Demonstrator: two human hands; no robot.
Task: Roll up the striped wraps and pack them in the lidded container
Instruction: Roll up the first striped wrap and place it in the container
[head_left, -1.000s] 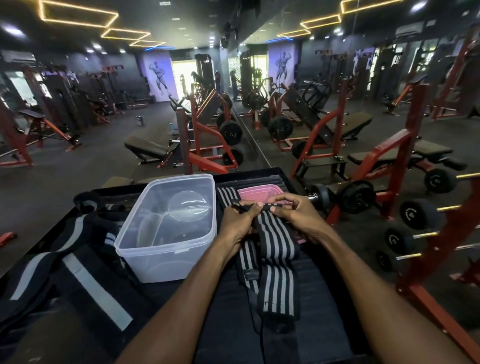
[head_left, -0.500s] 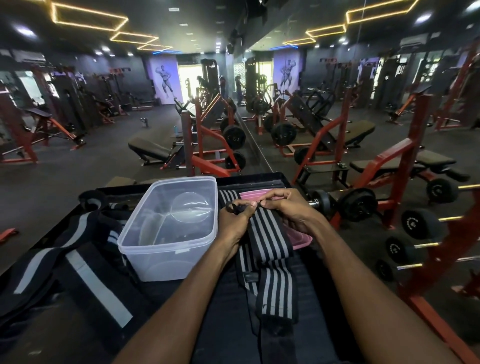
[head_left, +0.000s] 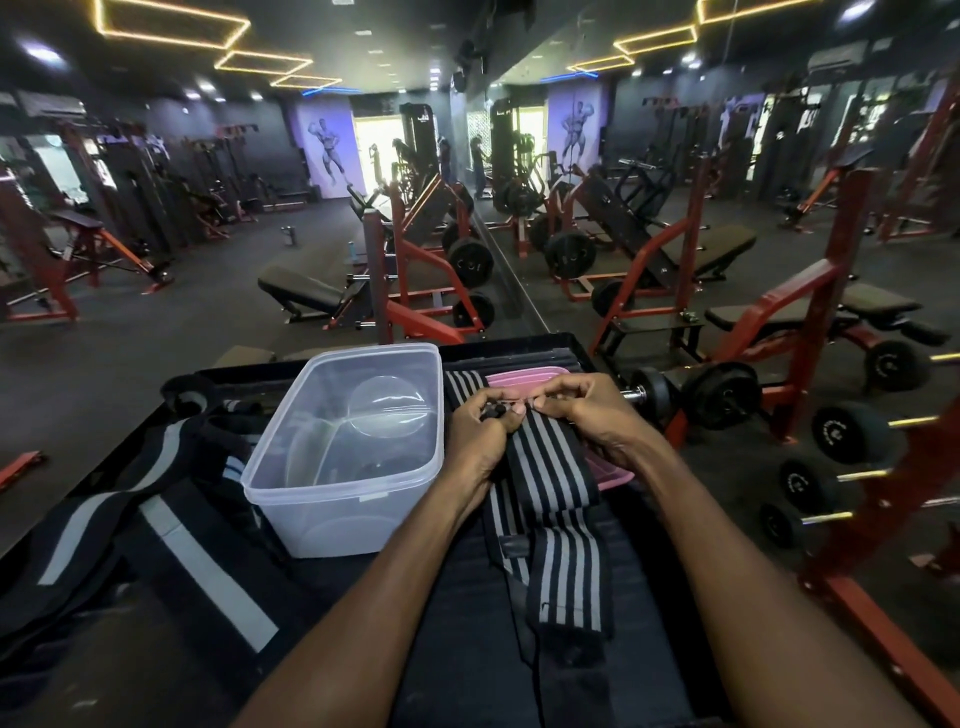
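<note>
- Since the earlier frame, both hands have barely shifted; they stay at the far end of the striped wrap (head_left: 553, 483), just right of the clear container (head_left: 332, 499).
- Soft, light and floppy by the look of it, the striped wrap will sag and uncoil unless the first turn is held tight; best taken at its end edge.
- Pink lid (head_left: 608, 470) lies under the wrap.
- Left hand (head_left: 480, 441) and right hand (head_left: 589, 410) pinch that end with curled fingers, possibly starting a roll.
</note>
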